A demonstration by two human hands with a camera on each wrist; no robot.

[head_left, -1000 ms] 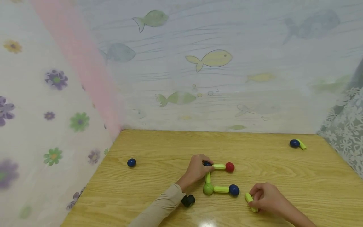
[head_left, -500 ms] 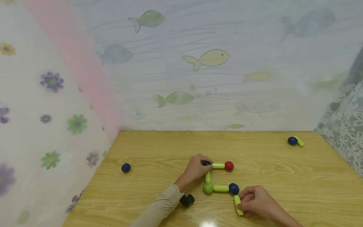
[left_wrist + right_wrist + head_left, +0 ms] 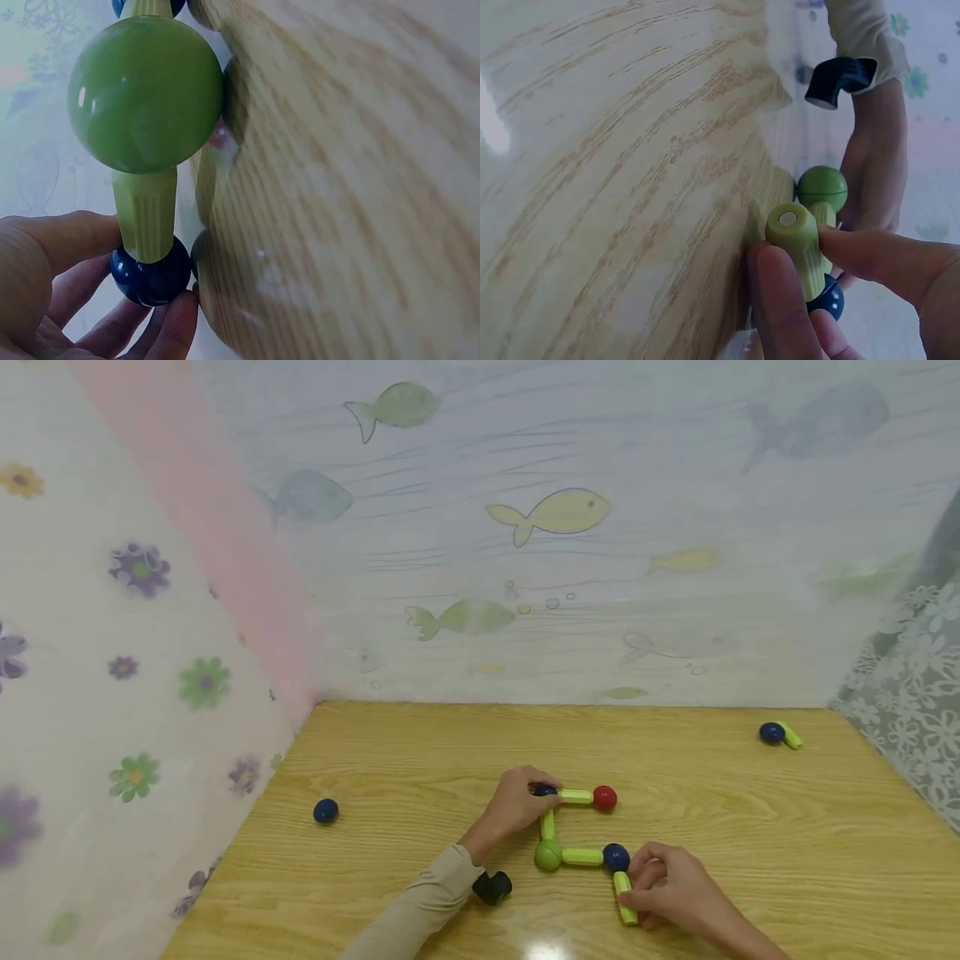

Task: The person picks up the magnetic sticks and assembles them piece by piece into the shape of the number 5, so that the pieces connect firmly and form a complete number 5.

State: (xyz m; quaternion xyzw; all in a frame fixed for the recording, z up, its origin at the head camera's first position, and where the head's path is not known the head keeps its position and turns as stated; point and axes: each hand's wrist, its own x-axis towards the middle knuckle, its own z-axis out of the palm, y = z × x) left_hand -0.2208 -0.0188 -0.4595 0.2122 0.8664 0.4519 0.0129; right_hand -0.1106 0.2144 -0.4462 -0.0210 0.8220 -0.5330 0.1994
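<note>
My left hand (image 3: 516, 803) holds a dark blue ball (image 3: 152, 282) between thumb and fingers, on the table. From that ball one yellow-green magnetic rod (image 3: 576, 797) runs right to a red ball (image 3: 604, 798); another leads nearer me to a green ball (image 3: 548, 855). A further rod (image 3: 582, 857) joins the green ball to a second blue ball (image 3: 617, 857). My right hand (image 3: 675, 887) pinches a loose-ended yellow-green magnetic rod (image 3: 624, 897), its far end touching the second blue ball. The near end shows a round silvery tip (image 3: 788, 218).
A lone blue ball (image 3: 326, 811) lies on the wooden table (image 3: 420, 752) at left. Another blue ball (image 3: 772, 732) sits beside a yellow-green rod (image 3: 790, 736) at the far right. A black camera (image 3: 492, 888) is at my left wrist. Patterned walls border the table.
My right hand has brought its magnetic rod leftward until it meets the second blue ball. The left hand stays on its ball. The lone blue ball has rolled a little left and nearer.
</note>
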